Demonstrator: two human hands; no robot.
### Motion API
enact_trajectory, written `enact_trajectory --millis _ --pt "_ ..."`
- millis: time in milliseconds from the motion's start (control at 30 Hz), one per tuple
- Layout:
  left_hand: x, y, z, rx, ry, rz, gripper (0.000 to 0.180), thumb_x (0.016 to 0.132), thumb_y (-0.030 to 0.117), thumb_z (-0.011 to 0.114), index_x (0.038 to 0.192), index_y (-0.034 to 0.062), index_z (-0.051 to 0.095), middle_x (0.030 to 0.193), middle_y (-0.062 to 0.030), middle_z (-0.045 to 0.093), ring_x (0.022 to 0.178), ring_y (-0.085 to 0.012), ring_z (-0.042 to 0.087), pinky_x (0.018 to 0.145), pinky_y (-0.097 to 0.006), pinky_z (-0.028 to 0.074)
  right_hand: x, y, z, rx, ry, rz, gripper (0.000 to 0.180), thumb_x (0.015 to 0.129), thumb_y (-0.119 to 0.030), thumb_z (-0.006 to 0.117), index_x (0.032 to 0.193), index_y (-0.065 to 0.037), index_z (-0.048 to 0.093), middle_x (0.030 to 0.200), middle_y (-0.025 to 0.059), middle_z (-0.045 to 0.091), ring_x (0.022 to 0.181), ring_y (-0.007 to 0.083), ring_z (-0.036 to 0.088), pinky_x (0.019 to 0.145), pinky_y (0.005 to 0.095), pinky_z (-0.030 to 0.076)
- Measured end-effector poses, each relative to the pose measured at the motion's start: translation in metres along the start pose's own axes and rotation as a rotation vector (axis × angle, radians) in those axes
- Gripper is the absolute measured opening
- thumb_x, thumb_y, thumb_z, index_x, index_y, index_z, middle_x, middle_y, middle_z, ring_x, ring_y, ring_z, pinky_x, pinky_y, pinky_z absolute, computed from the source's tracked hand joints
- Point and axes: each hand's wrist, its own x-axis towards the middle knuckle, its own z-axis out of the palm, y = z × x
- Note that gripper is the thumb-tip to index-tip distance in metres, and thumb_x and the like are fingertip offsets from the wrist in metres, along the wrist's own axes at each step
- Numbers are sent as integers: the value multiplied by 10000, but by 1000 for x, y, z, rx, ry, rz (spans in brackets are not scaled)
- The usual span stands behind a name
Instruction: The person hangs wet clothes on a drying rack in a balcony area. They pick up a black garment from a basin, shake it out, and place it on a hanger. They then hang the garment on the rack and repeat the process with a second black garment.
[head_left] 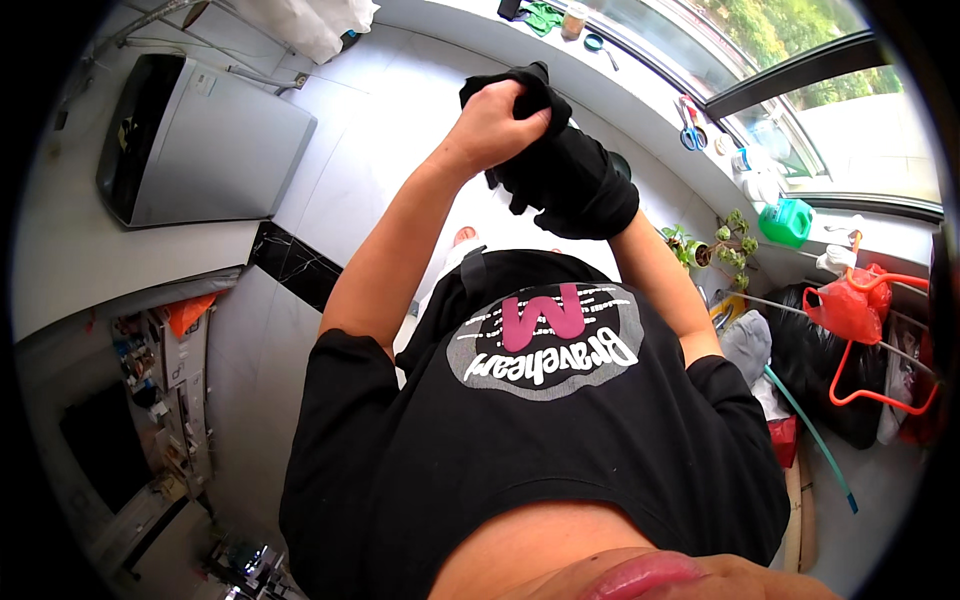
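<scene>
Two bare forearms (405, 225) reach toward the upper middle of the frame, where a bunched black cloth (565, 180) hangs above the pale floor (375, 110). The left hand (497, 122) is clamped on the far end of the cloth, its fingers curled into the fabric. The right hand is covered by the cloth, which wraps around the wrist, so I cannot tell whether its fingers are apart or together. A black T-shirt (540, 455) with a rounded grey print fills the lower middle of the frame.

At the upper left stands a grey boxy machine (225, 150) with a dark top. Along the upper right runs a window (790, 50), and blue-handled scissors (690, 134) lie on its ledge (655, 100). Farther right are a green jug (786, 222) and, just below it, leafy plants (737, 240). At the right edge, a red plastic bag (850, 305) hangs near an orange hanger (885, 402), with a black bag (815, 375) behind them.
</scene>
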Motion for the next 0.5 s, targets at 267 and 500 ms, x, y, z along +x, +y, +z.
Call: enact_trajectory --millis 267,500 --pt "-9 0 5 493 -57 129 212 787 152 550 902 -17 605 829 -215 613 804 -385 577 737 -428 462 -3 4 -3 -224 173 -165 114 692 -158 606 766 -77 576 742 89 590 699 242 587 634 335 457" --pt "-16 2 2 888 -138 208 301 742 16 531 1037 41 585 905 -177 598 889 -324 561 801 -408 420 -1 -10 -19 318 96 140 123 695 -124 596 797 -56 583 721 89 577 730 264 580 663 338 462"
